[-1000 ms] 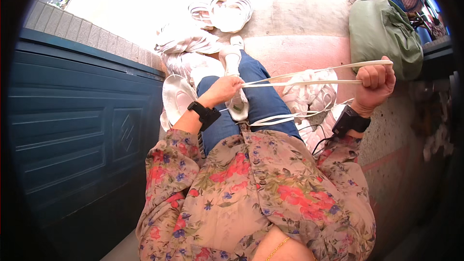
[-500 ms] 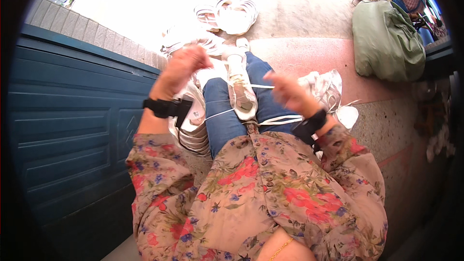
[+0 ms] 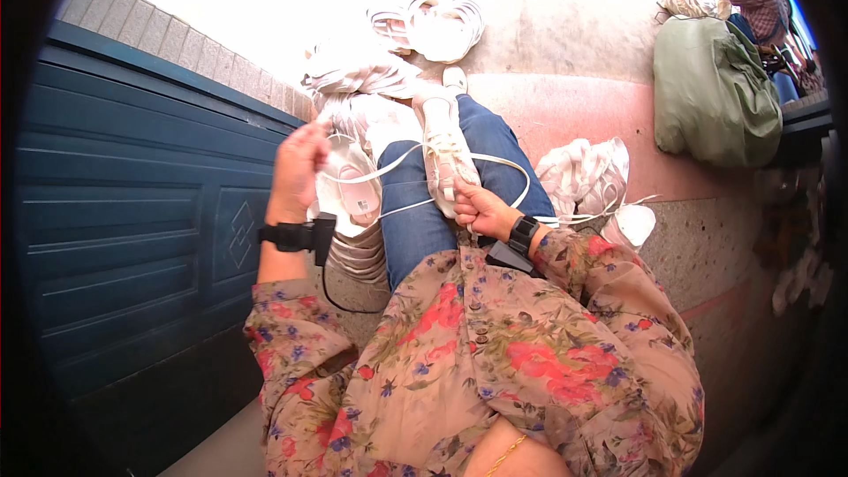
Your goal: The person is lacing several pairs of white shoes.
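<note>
A white shoe upper lies lengthwise over my jeans-clad legs, with lacing along its middle. My right hand is closed on its near end, thumb and fingers pinched together there. Off to the left, my left hand is raised with its fingers drawn together around a white shoelace. This lace sags between that hand and the upper. Another stretch of lace curves from the upper's right side over my thigh. What exactly the right fingertips pinch is partly hidden.
Stacked pale uppers stand beside my left leg, and bundled ones lie beyond it. A white pile with laces sits at my right. A blue panelled door borders the left. Far right are a green sack and another person.
My right hand has come in from the right and down onto the upper's near end. My left hand has moved left and slightly down, and the lace now hangs in a loose curve.
</note>
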`<state>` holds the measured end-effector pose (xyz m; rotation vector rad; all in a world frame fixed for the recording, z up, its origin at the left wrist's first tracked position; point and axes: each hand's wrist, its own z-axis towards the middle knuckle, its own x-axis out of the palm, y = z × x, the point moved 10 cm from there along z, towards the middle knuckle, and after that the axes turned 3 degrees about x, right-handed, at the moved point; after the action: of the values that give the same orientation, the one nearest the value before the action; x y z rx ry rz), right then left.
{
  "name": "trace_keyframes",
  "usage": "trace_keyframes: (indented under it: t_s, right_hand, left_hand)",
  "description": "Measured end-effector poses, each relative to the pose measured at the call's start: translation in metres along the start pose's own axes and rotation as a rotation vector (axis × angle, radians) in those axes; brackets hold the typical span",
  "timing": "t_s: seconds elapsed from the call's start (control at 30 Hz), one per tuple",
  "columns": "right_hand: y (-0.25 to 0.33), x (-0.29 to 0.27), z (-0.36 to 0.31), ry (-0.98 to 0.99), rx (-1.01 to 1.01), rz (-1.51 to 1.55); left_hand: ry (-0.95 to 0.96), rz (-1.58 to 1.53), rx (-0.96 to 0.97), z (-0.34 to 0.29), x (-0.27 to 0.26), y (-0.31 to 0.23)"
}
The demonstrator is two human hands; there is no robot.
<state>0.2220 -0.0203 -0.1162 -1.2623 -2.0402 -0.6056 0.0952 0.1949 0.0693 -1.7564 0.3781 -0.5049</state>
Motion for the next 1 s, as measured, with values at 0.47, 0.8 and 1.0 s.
trace_keyframes:
  t_s: [0.47, 0.8, 1.0]
  right_hand:
    - [0.004, 0.001, -0.024, 0.074, 0.142, -0.094]
    - [0.001, 0.001, -0.021, 0.106, 0.126, -0.062]
    - [0.002, 0.001, -0.023, 0.078, 0.122, -0.079]
  left_hand:
    - [0.198, 0.917, 0.248, -0.015, 0.125, 0.089]
    - [0.141, 0.95, 0.193, -0.011, 0.119, 0.091]
    - [0.1, 1.056, 0.225, -0.007, 0.123, 0.092]
